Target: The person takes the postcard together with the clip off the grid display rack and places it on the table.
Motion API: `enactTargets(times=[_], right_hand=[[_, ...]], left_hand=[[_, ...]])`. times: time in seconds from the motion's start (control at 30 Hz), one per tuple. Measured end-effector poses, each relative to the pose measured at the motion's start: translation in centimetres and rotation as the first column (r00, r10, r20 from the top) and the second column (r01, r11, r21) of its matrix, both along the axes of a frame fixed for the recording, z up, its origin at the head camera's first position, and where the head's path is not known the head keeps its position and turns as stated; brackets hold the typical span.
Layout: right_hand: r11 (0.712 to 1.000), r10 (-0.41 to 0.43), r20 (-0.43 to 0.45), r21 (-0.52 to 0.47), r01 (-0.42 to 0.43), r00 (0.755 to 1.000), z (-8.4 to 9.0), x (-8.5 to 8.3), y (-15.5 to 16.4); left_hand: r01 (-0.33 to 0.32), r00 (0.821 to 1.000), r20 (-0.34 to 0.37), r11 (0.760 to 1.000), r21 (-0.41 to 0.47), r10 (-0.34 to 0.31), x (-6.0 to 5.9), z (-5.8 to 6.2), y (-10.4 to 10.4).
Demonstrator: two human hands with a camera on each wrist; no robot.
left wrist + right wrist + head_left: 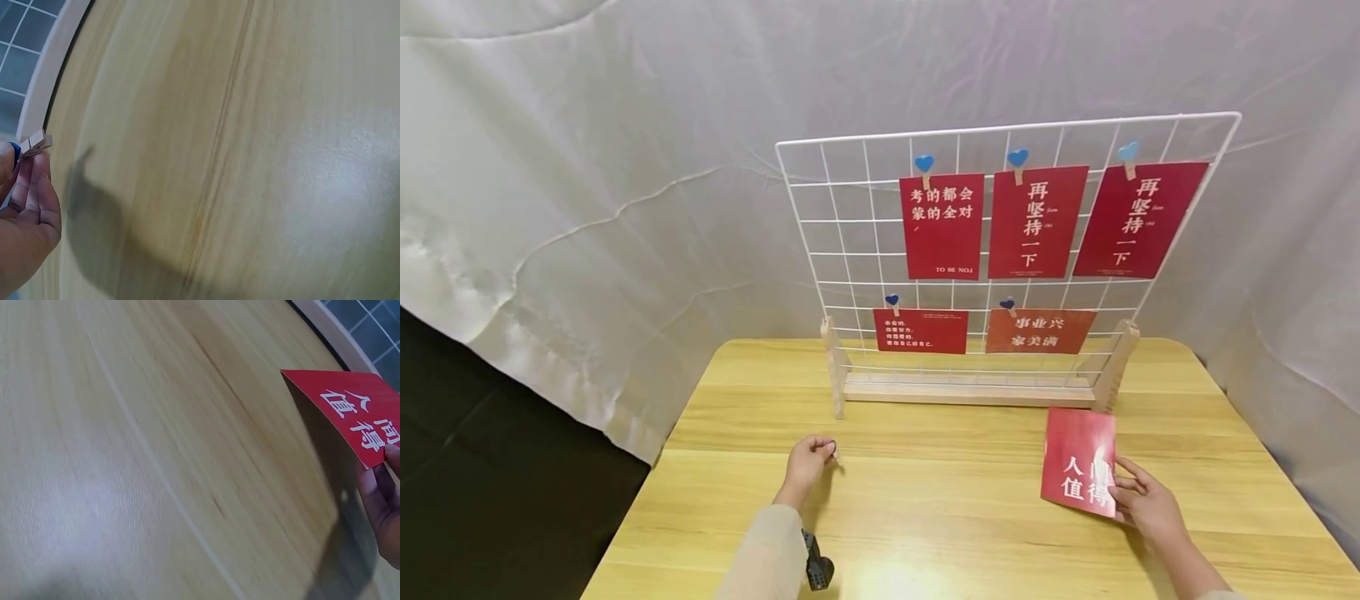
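Observation:
My left hand [807,468] pinches a small wooden clothespin [36,145] with a dark blue piece on it, held just above the table at the left. At the right, a red card [1078,460] with white characters is held by its right edge between the thumb and fingers of my right hand [1152,502]. That card is lifted off the wood and casts a shadow in the right wrist view. Behind both hands stands a white wire grid [850,233] in a wooden base [955,390].
Several red cards hang on the grid, including an upper-left card [943,233] and a lower-left card [921,333], each under a clothespin with a blue heart [924,162]. A pale curtain [662,167] surrounds the wooden table [917,483]. Near my left sleeve is a black device [818,567].

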State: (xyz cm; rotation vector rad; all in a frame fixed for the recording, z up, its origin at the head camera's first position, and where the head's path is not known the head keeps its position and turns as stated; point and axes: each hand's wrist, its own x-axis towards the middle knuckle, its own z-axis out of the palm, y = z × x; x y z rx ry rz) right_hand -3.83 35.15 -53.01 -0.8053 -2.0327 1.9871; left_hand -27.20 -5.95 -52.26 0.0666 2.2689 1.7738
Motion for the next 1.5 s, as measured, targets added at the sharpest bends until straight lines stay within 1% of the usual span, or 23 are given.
enactTargets(times=[0.13, 0.3, 0.43, 0.53, 0.6, 0.7, 0.8, 0.9, 1.03, 1.13, 1.33, 1.43, 1.5], right_hand=[[1.0, 0.012, 0.015, -0.02, -0.012, 1.0, -0.4, 0.4, 0.5], [0.996, 0.043, 0.033, -0.076, -0.04, 0.999, -0.6, 0.7, 0.9], [0.997, 0.047, 0.085, -0.069, -0.041, 0.995, -0.6, 0.8, 1.1], [0.999, 0.04, 0.14, -0.03, -0.036, 0.989, -0.6, 0.8, 1.3], [0.999, 0.039, 0.16, -0.013, -0.037, 0.986, -0.5, 0.8, 1.3], [0.999, 0.034, 0.186, 0.002, -0.035, 0.982, -0.4, 0.7, 1.4], [0.999, 0.036, 0.193, 0.021, -0.041, 0.981, -0.4, 0.7, 1.5], [0.997, 0.035, 0.203, 0.057, -0.047, 0.978, -0.5, 0.6, 1.5], [0.99, 0.03, 0.216, 0.131, -0.06, 0.976, -0.4, 0.5, 1.5], [0.981, 0.021, 0.226, 0.181, -0.063, 0.974, -0.4, 0.5, 1.5], [0.977, 0.005, 0.219, 0.207, -0.051, 0.976, -0.3, 0.4, 1.5], [0.976, -0.01, 0.209, 0.216, -0.036, 0.978, -0.4, 0.3, 1.5], [0.976, -0.017, 0.201, 0.216, -0.027, 0.979, -0.4, 0.3, 1.5]], left_hand=[[-0.003, 1.0, 0.02, 1.0, 0.005, 0.003, 0.1, -0.4, -0.1], [-0.006, 0.999, 0.034, 1.0, -0.016, 0.006, 0.2, -0.6, -0.2], [0.001, 1.0, 0.027, 0.999, -0.039, 0.0, 0.2, -0.9, -0.2], [0.001, 1.0, 0.018, 0.998, -0.056, 0.0, 0.3, -1.0, -0.1], [0.011, 1.0, 0.003, 0.998, -0.067, -0.01, 0.4, -1.1, 0.0], [0.01, 1.0, 0.0, 0.997, -0.078, -0.01, 0.4, -1.2, 0.1], [0.011, 1.0, -0.002, 0.995, -0.097, -0.011, 0.5, -1.0, 0.2], [0.014, 1.0, -0.016, 0.99, -0.139, -0.016, 0.5, -0.9, 0.2], [0.024, 0.999, -0.038, 0.982, -0.186, -0.032, 0.4, -0.8, 0.3], [0.027, 0.999, -0.041, 0.981, -0.193, -0.036, 0.3, -0.8, 0.4], [0.02, 0.999, -0.031, 0.98, -0.198, -0.027, 0.2, -0.9, 0.5], [0.028, 0.999, -0.028, 0.977, -0.211, -0.034, 0.2, -0.8, 0.6], [0.028, 0.999, -0.014, 0.975, -0.22, -0.032, 0.2, -0.8, 0.5]])
